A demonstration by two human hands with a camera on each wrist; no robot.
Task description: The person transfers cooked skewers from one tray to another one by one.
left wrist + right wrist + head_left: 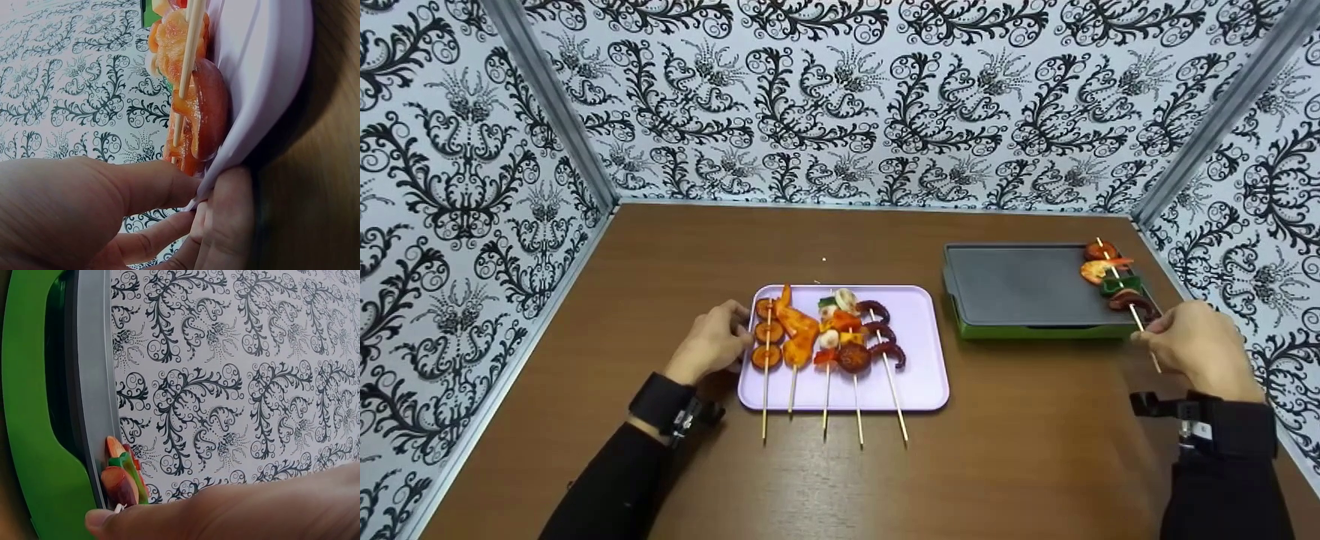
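Note:
My left hand [711, 341] grips the left rim of a lilac tray [922, 352]; in the left wrist view the thumb and fingers pinch the tray's edge [247, 132]. On the tray lie several food skewers side by side, among them one with round brown slices [767, 331], one with orange meat [800, 328] and one with dark tentacles [888, 349]. Their sticks reach past the front rim. At the right, my right hand [1200, 345] pinches the stick of a mixed skewer [1123, 285]. That skewer lies along the right end of a grey-topped green grill [1020, 285].
The tray and grill stand apart on a brown wooden table [1005, 465]. Patterned walls [847, 105] rise behind and at both sides, with the right wall close beside the right hand. Small pale specks lie behind the tray.

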